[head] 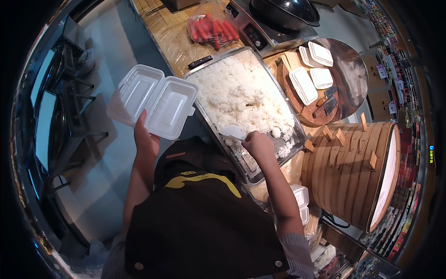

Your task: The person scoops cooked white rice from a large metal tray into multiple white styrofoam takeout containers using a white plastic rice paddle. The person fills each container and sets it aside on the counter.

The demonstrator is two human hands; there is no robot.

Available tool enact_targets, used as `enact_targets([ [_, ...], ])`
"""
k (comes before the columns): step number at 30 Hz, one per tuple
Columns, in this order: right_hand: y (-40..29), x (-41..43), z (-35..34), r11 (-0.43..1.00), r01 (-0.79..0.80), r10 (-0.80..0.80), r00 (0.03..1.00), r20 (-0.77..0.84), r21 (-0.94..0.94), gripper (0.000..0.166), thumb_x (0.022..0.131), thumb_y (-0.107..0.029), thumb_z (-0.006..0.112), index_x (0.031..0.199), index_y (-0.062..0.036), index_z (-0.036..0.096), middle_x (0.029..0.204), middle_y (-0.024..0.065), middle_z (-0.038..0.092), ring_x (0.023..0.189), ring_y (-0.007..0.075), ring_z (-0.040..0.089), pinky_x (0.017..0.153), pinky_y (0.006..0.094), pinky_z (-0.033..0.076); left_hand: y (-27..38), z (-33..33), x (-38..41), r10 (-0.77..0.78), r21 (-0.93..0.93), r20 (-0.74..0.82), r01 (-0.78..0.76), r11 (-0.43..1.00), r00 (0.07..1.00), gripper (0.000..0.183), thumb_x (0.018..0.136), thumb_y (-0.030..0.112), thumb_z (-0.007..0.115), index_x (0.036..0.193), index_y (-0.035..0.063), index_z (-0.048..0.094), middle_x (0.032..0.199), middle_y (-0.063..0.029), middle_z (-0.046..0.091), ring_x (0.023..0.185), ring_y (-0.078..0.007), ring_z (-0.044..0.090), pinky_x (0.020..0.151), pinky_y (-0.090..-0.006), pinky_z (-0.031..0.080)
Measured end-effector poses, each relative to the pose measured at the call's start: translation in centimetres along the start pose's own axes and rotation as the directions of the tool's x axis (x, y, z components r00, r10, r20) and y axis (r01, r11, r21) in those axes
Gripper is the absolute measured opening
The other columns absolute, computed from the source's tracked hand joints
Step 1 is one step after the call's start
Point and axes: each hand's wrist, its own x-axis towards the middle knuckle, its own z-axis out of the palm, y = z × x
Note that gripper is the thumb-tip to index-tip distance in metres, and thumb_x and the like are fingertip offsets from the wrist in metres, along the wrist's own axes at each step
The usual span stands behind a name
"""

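My left hand [145,135] holds up a white foam clamshell box [170,108], its lid folded back and both halves bare inside. In my right hand [258,146] is a white rice paddle [232,132], its blade down on the rice at the near left part of a large metal tray [298,139]. Cooked white rice [240,83] fills most of that tray in a loose, uneven layer. Toward the near end, the metal bottom shows through between scattered clumps. A small dark spot lies in the middle of the rice.
A dark-handled utensil [200,62] rests by the tray's far left corner. Beyond are a plastic bag of red sausages [214,30] and an induction cooker [256,36] bearing a black wok [285,14]. On the right stand a round wooden board [306,115] with foam boxes [303,85], a cleaver [330,104], and stacked bamboo steamers [348,174].
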Motion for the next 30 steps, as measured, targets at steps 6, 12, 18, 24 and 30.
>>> enact_targets([
  [6, 1.5, -4.5, -6.6, 0.982, -0.187, 0.19, 0.979, 0.077, -0.038, 0.021, 0.076, -0.031, 0.075, 0.085, -0.0121, 0.077, 0.079, 0.0131, 0.072, 0.075, 0.0296, 0.07, 0.072, 0.0397, 0.056, -0.9, 0.3, 1.3, -0.007, -0.005, 0.003, 0.007, 1.0, 1.0, 0.054, 0.099, 0.028, 0.05, 0.145, 0.002, 0.038, 0.141, -0.0117, 0.049, 0.129, -0.0272, 0.049, 0.108, -0.0421, 0.04],
  [12, 1.9, -2.8, -0.8, 0.987, -0.152, 0.155, 0.986, 0.055, -0.061, 0.02, 0.079, -0.029, 0.072, 0.088, -0.0122, 0.077, 0.079, 0.0149, 0.071, 0.075, 0.0322, 0.07, 0.072, 0.0413, 0.056, -1.5, 0.9, 2.1, -0.058, -0.01, 0.085, 0.059, 0.998, 0.995, 0.051, 0.1, 0.028, 0.048, 0.142, -0.0006, 0.041, 0.14, -0.0122, 0.05, 0.128, -0.0262, 0.05, 0.107, -0.0392, 0.041],
  [18, 1.7, -3.5, -1.0, 0.967, -0.176, 0.19, 0.98, 0.064, -0.186, 0.02, 0.075, -0.03, 0.076, 0.085, -0.0136, 0.078, 0.079, 0.0142, 0.072, 0.077, 0.0314, 0.07, 0.073, 0.0403, 0.056, -2.3, 1.2, 3.1, -0.055, 0.019, 0.126, 0.053, 0.998, 0.99, 0.051, 0.1, 0.028, 0.048, 0.142, -0.0011, 0.041, 0.139, -0.013, 0.051, 0.127, -0.0266, 0.051, 0.106, -0.0394, 0.041],
  [24, 2.1, -4.4, -6.9, 0.968, -0.252, 0.251, 0.968, 0.028, 0.012, 0.015, 0.075, -0.023, 0.074, 0.086, -0.0135, 0.078, 0.082, 0.014, 0.072, 0.078, 0.0322, 0.071, 0.071, 0.0405, 0.057, -2.4, 1.8, 2.6, -0.039, 0.041, 0.098, 0.035, 0.999, 0.994, 0.05, 0.1, 0.028, 0.048, 0.14, -0.0014, 0.044, 0.137, -0.0131, 0.054, 0.125, -0.0266, 0.053, 0.106, -0.039, 0.041],
  [30, 2.9, -0.1, 3.3, 0.98, -0.198, 0.196, 0.97, -0.147, -0.005, 0.017, 0.08, -0.026, 0.069, 0.082, -0.0113, 0.076, 0.078, 0.0165, 0.07, 0.075, 0.033, 0.069, 0.071, 0.0427, 0.056, -4.3, 2.8, 3.1, -0.14, 0.041, 0.167, 0.135, 0.99, 0.976, 0.05, 0.1, 0.028, 0.049, 0.14, -0.0019, 0.044, 0.135, -0.013, 0.055, 0.124, -0.0265, 0.053, 0.105, -0.0382, 0.042],
])
